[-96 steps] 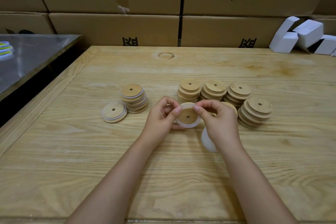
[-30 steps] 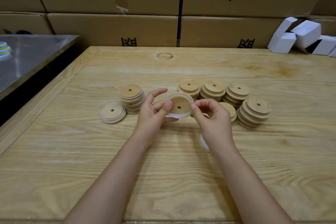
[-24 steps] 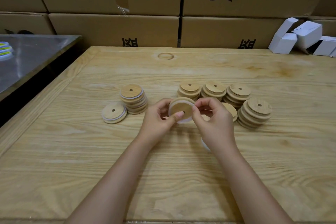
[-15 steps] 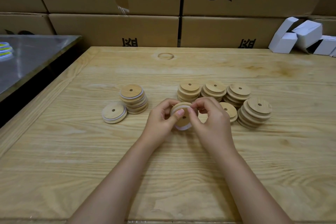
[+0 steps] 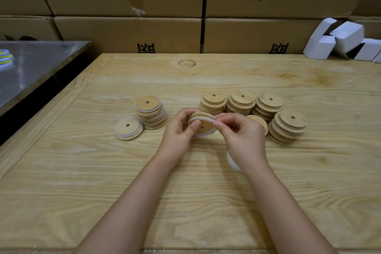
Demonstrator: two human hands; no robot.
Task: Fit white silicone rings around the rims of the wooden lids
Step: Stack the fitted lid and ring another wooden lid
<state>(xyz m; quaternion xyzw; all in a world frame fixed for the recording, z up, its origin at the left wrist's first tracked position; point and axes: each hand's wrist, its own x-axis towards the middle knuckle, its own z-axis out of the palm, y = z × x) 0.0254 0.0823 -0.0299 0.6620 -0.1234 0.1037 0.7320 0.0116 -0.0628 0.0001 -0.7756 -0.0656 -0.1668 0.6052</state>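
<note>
My left hand [image 5: 179, 132] grips a round wooden lid [image 5: 204, 127] tilted above the table, thumb on its face. A white silicone ring [image 5: 203, 120] runs around the lid's rim, and my right hand [image 5: 241, 137] pinches that ring at the lid's right edge. To the left stands a stack of lids with white rings [image 5: 151, 112], and a short ringed stack [image 5: 128, 128] lies beside it. Several stacks of bare wooden lids [image 5: 242, 102] stand behind and to the right. A pile of white rings [image 5: 232, 161] shows partly under my right wrist.
The wooden table [image 5: 185, 202] has a raised border on its left side. Cardboard boxes [image 5: 127, 33] form a wall at the back. White cartons [image 5: 346, 41] lie at the back right. A steel surface [image 5: 35, 64] sits to the left, across a dark gap.
The lid has tipped flatter between my hands and the ring has gone on around its rim. My right hand moved from the lid's top edge to its right edge.
</note>
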